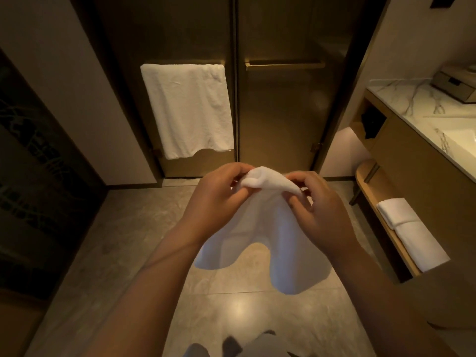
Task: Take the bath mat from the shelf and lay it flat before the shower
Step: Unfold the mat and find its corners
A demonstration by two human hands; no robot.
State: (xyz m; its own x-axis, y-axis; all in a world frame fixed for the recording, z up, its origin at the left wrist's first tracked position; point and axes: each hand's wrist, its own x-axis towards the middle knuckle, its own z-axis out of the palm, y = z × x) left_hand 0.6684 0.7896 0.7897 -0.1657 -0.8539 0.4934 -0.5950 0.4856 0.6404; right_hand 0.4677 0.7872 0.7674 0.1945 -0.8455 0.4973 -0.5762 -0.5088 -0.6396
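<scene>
Dim bathroom, tiled floor before the shower doors.
Left hand and right hand pinch the bath mat, hanging above that floor; best to slide the grips apart to opposite corners, then lower it flat.

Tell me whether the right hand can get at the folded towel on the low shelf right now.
Probably not freely: the right hand pinches the bath mat together with the left hand. The path to the folded towel on the shelf looks open, though.
</scene>
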